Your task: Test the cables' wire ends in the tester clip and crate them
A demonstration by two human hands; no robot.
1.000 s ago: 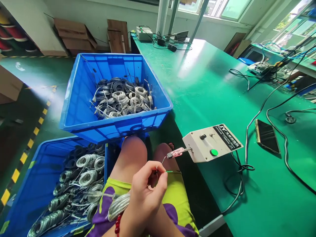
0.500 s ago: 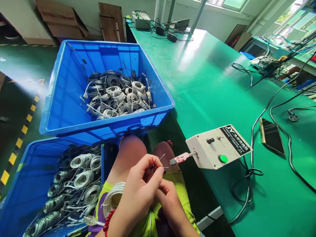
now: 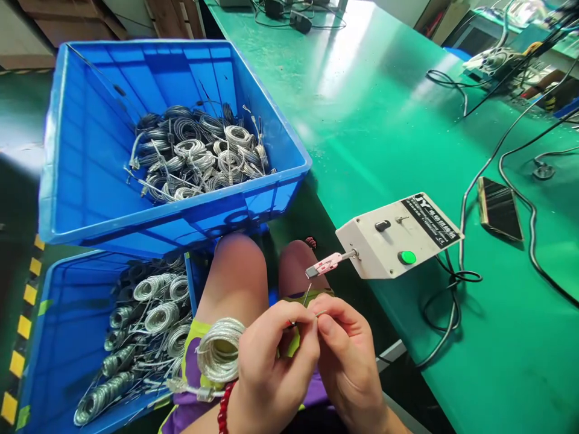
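"Where's the cable coil point(image 3: 208, 357)?"
"Over the lap, just beside the left hand point(image 3: 278, 361) — a glossy, silvery ring. That hand pinches thin wires point(image 3: 308, 293); the right hand point(image 3: 348, 355) grips a wire tip too, at its fingertips."
"And around them?"
"Right, a shiny green table point(image 3: 384, 144) bearing a boxy, cream metal-looking machine point(image 3: 377, 241). Left, a ribbed blue plastic bin point(image 3: 181, 228) of coiled cables point(image 3: 203, 160) — dark floor point(image 3: 18, 114) beyond."

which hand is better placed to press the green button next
Probably the right hand: it sits nearer the green button than the left hand does, though both are busy with thin wires.
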